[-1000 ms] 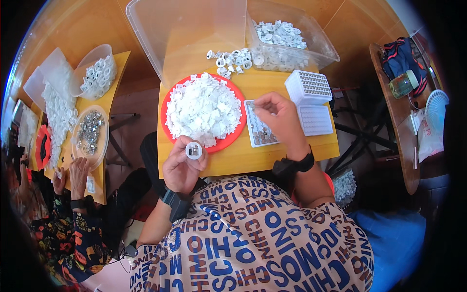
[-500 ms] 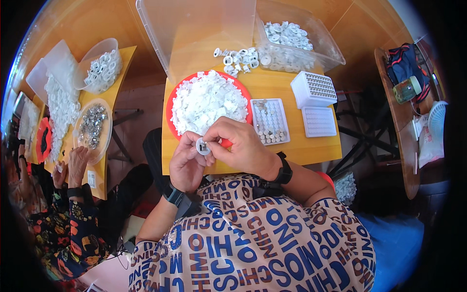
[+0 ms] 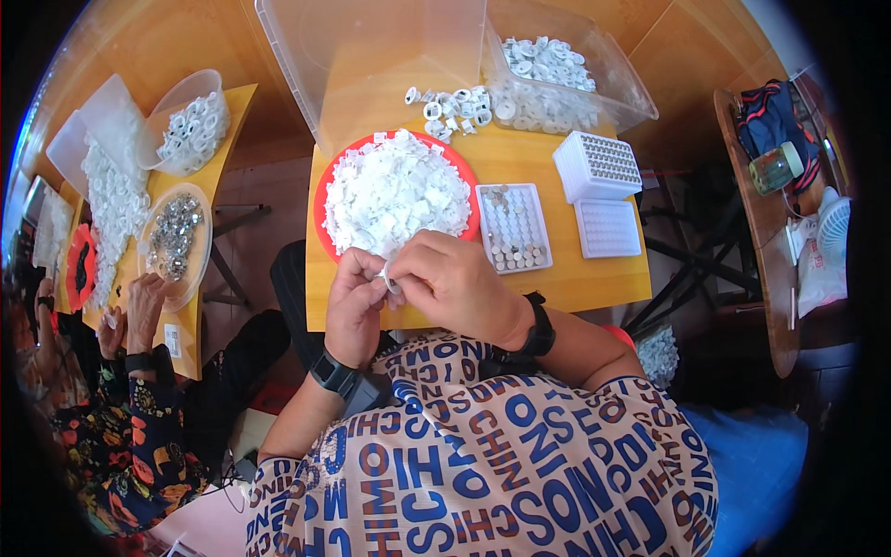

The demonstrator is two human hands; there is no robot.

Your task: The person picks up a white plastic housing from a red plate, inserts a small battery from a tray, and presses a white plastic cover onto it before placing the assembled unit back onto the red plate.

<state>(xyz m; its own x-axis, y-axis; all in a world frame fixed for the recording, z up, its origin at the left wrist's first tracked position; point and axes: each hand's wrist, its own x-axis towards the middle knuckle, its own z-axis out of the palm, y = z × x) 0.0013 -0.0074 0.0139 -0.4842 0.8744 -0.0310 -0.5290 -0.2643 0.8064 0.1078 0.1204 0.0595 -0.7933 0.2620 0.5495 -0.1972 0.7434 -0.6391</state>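
Observation:
Just in front of the red plate, my left hand (image 3: 355, 302) pinches a small round white plastic part (image 3: 384, 273) between thumb and fingers. The part is seen nearly edge-on and is partly covered by fingertips. My right hand (image 3: 455, 280) is closed, its thumb and forefinger pressed against the same part from the right. What else lies inside its curled fingers is hidden. Beyond both hands, the red plate (image 3: 322, 215) carries a high heap of small white plastic pieces (image 3: 399, 195). Right of it lies a white tray (image 3: 513, 227) with round metallic discs (image 3: 518, 257) in some of its pockets.
Stacked white trays (image 3: 599, 167) stand at the table's right, beside another pocketed tray (image 3: 608, 228). Behind are loose round parts (image 3: 450, 113) and a clear bin (image 3: 631, 102) of white parts. At a left-hand table (image 3: 232, 121), a co-worker's hands (image 3: 144, 311) are near a tray of metal pieces (image 3: 174, 237).
The white part has turned from face-up to nearly edge-on, and my right fingers have closed in over it. A red item seen in my right hand earlier is now out of sight.

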